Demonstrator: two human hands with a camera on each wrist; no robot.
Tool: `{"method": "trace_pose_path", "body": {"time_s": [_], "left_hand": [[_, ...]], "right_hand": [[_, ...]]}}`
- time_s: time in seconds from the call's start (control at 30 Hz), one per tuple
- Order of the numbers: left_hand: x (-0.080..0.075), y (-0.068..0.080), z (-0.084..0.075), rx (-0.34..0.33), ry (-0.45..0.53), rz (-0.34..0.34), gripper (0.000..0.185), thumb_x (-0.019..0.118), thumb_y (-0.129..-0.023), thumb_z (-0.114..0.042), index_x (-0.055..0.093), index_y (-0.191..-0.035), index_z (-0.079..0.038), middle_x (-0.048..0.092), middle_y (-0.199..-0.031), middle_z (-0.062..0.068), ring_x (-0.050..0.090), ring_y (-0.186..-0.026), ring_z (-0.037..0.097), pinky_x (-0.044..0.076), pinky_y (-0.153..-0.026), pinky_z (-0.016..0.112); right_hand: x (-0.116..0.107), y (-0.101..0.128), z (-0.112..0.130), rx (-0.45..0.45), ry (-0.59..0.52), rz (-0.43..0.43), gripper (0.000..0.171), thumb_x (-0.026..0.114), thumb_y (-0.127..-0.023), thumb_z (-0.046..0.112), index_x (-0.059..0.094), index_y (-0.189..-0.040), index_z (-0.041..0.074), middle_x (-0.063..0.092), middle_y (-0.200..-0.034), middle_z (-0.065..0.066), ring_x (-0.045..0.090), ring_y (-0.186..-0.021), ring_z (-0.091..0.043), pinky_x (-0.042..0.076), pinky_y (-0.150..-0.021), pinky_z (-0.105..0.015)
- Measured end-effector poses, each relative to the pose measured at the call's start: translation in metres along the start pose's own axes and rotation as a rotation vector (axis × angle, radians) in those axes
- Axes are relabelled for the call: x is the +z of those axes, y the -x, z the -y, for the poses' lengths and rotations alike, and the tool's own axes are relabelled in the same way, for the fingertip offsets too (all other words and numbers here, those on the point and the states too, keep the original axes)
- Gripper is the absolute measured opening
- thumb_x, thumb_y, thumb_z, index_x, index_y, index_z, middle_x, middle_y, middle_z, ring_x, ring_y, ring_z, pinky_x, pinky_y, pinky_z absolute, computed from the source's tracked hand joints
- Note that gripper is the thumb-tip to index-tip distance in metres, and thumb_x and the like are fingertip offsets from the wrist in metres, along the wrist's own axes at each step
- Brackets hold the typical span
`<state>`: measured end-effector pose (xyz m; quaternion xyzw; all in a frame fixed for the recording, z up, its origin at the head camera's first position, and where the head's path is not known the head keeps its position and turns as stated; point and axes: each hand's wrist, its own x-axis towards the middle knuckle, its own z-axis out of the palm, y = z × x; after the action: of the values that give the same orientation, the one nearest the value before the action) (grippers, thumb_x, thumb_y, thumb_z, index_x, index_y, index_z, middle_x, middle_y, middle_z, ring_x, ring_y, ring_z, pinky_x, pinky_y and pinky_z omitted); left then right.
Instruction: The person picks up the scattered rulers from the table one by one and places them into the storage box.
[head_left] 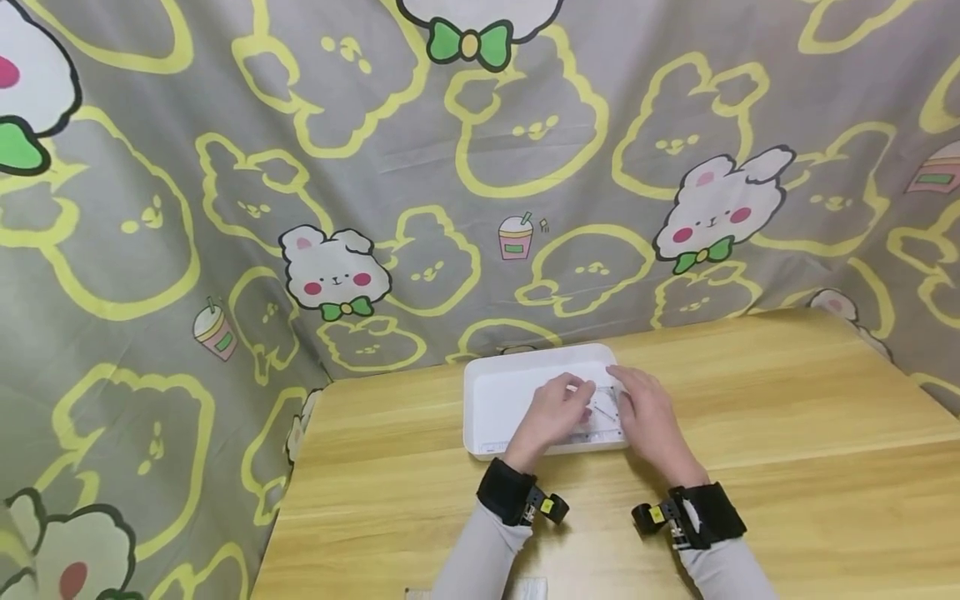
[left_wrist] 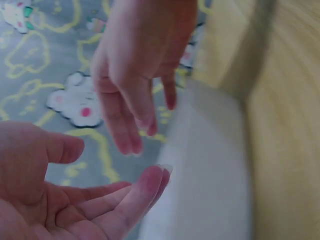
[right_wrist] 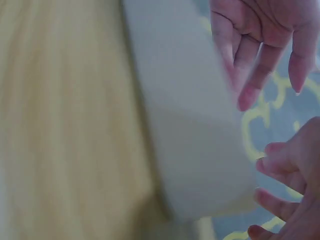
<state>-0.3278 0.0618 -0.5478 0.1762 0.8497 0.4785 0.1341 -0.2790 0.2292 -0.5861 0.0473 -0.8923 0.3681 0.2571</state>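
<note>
A white tray (head_left: 498,400) lies on the wooden table (head_left: 787,433), and both hands hover over its right half. My left hand (head_left: 558,410) and right hand (head_left: 647,408) face each other a few centimetres apart. Small clear plastic items (head_left: 600,414) lie in the tray between them. In the left wrist view the left hand (left_wrist: 90,200) is palm-up with relaxed fingers and holds nothing. The right hand (left_wrist: 140,65) hangs above it with its fingers pointing down beside the blurred tray (left_wrist: 210,175). The right wrist view shows the right hand (right_wrist: 290,190) loosely curled and empty, the left hand (right_wrist: 265,35) above, and the tray (right_wrist: 190,125) alongside.
A grey cloth (head_left: 225,208) with yellow and white rabbit prints hangs behind and to the left of the table. Black wrist bands (head_left: 504,492) carry cameras on both arms. A bit of white paper (head_left: 528,590) shows at the table's near edge.
</note>
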Motion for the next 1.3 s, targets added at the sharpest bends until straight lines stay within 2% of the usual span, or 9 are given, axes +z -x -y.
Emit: {"method": "trace_pose_path", "body": {"time_s": [0.17, 0.27, 0.43, 0.63, 0.83, 1.0, 1.13, 1.23, 1.3], "left_hand": [[-0.025, 0.016, -0.012, 0.086, 0.019, 0.011, 0.040, 0.059, -0.105, -0.044, 0.068, -0.124, -0.010, 0.078, -0.097, 0.004, 0.073, -0.081, 0.007, 0.055, -0.074, 0.026], [-0.038, 0.023, -0.017, 0.128, -0.024, -0.003, 0.042, 0.057, -0.105, -0.046, 0.067, -0.127, -0.012, 0.078, -0.111, 0.006, 0.074, -0.095, 0.011, 0.057, -0.081, 0.028], [-0.062, 0.035, -0.017, 0.140, -0.056, -0.055, 0.046, 0.055, -0.106, -0.048, 0.065, -0.135, -0.014, 0.074, -0.126, 0.007, 0.070, -0.117, 0.019, 0.055, -0.097, 0.034], [-0.090, 0.054, -0.013, 0.177, -0.040, -0.078, 0.045, 0.059, -0.106, -0.042, 0.063, -0.138, -0.011, 0.072, -0.131, 0.009, 0.068, -0.122, 0.021, 0.053, -0.102, 0.033], [-0.115, 0.074, 0.004, 0.225, -0.224, -0.018, 0.047, 0.062, -0.105, -0.038, 0.059, -0.143, -0.011, 0.066, -0.140, 0.010, 0.062, -0.130, 0.024, 0.052, -0.104, 0.036], [-0.129, 0.103, 0.027, 0.226, -0.361, 0.036, 0.048, 0.067, -0.103, -0.034, 0.060, -0.143, -0.008, 0.066, -0.140, 0.009, 0.062, -0.129, 0.023, 0.051, -0.105, 0.036], [-0.130, 0.133, 0.046, 0.231, -0.384, 0.077, 0.045, 0.069, -0.102, -0.028, 0.062, -0.141, -0.007, 0.066, -0.139, 0.008, 0.063, -0.125, 0.021, 0.052, -0.103, 0.036], [-0.124, 0.157, 0.060, 0.238, -0.398, 0.117, 0.047, 0.072, -0.101, -0.029, 0.062, -0.141, -0.008, 0.066, -0.138, 0.006, 0.063, -0.124, 0.019, 0.052, -0.102, 0.034], [-0.122, 0.171, 0.070, 0.241, -0.429, 0.130, 0.049, 0.074, -0.099, -0.031, 0.062, -0.141, -0.010, 0.066, -0.137, 0.004, 0.063, -0.123, 0.017, 0.052, -0.101, 0.031]], "right_hand": [[-0.007, -0.006, 0.034, -0.054, -0.025, 0.035, 0.036, 0.064, -0.095, -0.007, 0.065, -0.132, -0.007, 0.065, -0.133, -0.030, 0.057, -0.127, -0.051, 0.041, -0.107, -0.066], [-0.010, -0.008, 0.056, -0.097, -0.027, 0.084, 0.035, 0.068, -0.095, -0.004, 0.065, -0.130, -0.008, 0.066, -0.131, -0.030, 0.060, -0.126, -0.050, 0.045, -0.106, -0.064], [-0.005, -0.007, 0.088, -0.192, -0.001, 0.184, 0.041, 0.073, -0.093, 0.000, 0.063, -0.132, -0.009, 0.068, -0.128, -0.028, 0.063, -0.121, -0.047, 0.049, -0.103, -0.060], [-0.001, -0.002, 0.111, -0.242, -0.015, 0.300, 0.047, 0.078, -0.092, 0.006, 0.062, -0.135, -0.005, 0.070, -0.128, -0.023, 0.066, -0.119, -0.043, 0.052, -0.100, -0.058], [0.009, 0.010, 0.133, -0.225, -0.043, 0.436, 0.047, 0.081, -0.091, 0.014, 0.065, -0.132, -0.004, 0.071, -0.126, -0.021, 0.068, -0.115, -0.040, 0.055, -0.098, -0.057], [0.011, 0.021, 0.154, -0.285, -0.035, 0.598, 0.048, 0.083, -0.089, 0.019, 0.067, -0.130, -0.001, 0.073, -0.118, -0.016, 0.071, -0.106, -0.035, 0.057, -0.093, -0.055], [0.012, 0.030, 0.164, -0.346, -0.033, 0.666, 0.040, 0.085, -0.085, 0.017, 0.071, -0.120, 0.005, 0.074, -0.112, -0.010, 0.070, -0.101, -0.028, 0.058, -0.089, -0.048], [0.012, 0.040, 0.165, -0.343, -0.040, 0.660, 0.031, 0.085, -0.085, 0.019, 0.072, -0.111, 0.008, 0.073, -0.106, -0.006, 0.069, -0.092, -0.021, 0.058, -0.081, -0.039], [0.013, 0.047, 0.162, -0.341, -0.044, 0.646, 0.029, 0.085, -0.085, 0.019, 0.072, -0.110, 0.009, 0.073, -0.103, -0.004, 0.068, -0.088, -0.019, 0.057, -0.076, -0.035]]}}
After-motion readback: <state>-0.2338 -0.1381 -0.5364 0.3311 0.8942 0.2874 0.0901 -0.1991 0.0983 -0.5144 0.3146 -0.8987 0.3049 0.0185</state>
